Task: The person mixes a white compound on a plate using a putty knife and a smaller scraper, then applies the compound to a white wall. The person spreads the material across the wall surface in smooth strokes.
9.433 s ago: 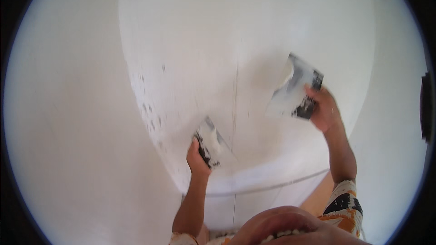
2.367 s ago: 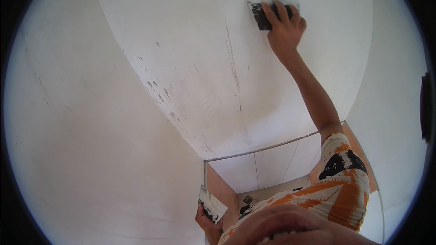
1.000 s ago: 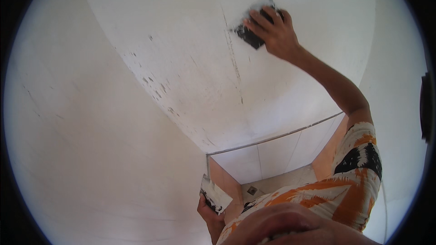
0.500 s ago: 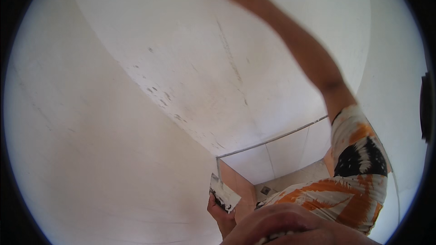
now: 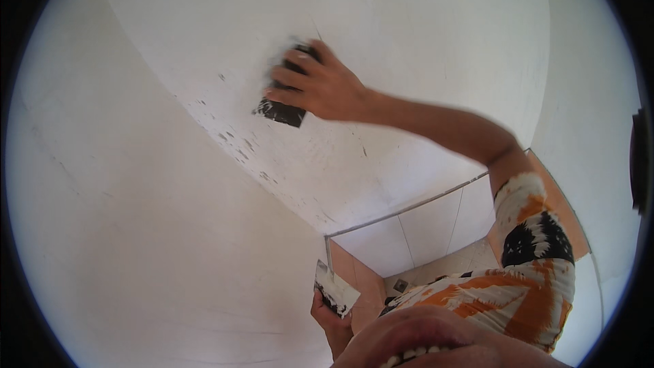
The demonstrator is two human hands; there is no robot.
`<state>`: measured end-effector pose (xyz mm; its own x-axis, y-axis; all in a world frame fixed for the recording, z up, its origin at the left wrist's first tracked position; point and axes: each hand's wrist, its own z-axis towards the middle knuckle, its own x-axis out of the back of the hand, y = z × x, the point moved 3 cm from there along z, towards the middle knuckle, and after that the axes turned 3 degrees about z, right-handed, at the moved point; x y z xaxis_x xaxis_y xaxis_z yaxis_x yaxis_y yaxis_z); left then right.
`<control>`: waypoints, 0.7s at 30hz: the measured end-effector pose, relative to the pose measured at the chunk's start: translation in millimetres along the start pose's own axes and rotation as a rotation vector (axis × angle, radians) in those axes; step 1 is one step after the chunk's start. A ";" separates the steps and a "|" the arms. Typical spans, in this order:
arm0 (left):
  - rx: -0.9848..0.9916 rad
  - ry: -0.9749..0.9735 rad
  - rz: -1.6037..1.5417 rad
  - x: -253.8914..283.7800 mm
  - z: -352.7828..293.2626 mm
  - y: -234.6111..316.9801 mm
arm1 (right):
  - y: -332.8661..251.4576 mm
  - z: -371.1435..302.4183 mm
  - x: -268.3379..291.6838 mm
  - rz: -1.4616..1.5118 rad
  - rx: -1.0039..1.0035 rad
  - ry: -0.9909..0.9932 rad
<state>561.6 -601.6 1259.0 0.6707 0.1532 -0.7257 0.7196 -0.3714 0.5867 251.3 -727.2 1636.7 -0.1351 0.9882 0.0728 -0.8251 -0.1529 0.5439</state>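
My right hand [image 5: 332,87] grips a dark, flat, rectangular putty spreader [image 5: 285,114] and holds it against the white wall [image 5: 422,48]. White paste smears the spreader's lower edge. Low in the view, my left hand [image 5: 330,320] is closed round a small flat plate [image 5: 338,292], its face mostly covered with white paste and dark along one edge. The plate is apart from the wall my right hand works on. Dark scuffs [image 5: 235,144] mark that wall near the corner, left of the spreader.
A second pale wall [image 5: 157,245] meets the first at a corner on the left. Below runs a band of white tiles [image 5: 409,228] with a dark top edge. Orange-pink tiles [image 5: 360,276] stand beside it, above a tiled floor with a small drain [image 5: 400,286]. A dark object [image 5: 639,163] shows at the right rim.
My right hand has come down and left from the top edge, bringing the putty spreader into full view. The long dark streak on the wall is now mostly hidden or covered. My left hand stays put.
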 end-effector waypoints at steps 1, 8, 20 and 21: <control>0.027 0.016 0.016 6.9 5.0 -0.4 | 11.0 18.2 -9.4 -0.036 0.164 0.009; -0.013 0.104 -0.063 -7.7 -7.8 -1.5 | 75.7 46.1 -30.3 -0.118 0.507 -0.186; -0.143 0.094 -0.107 -1.2 -0.6 -12.1 | 145.8 -65.3 84.3 -0.510 0.060 -0.205; -0.154 0.102 -0.072 -8.8 -7.2 -3.7 | 153.5 -45.0 81.9 -0.456 -0.078 -0.111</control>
<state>554.3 -595.0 1265.8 0.6255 0.2689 -0.7324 0.7802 -0.2128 0.5882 88.9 -670.4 1688.6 0.3064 0.9495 -0.0679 -0.8260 0.3007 0.4768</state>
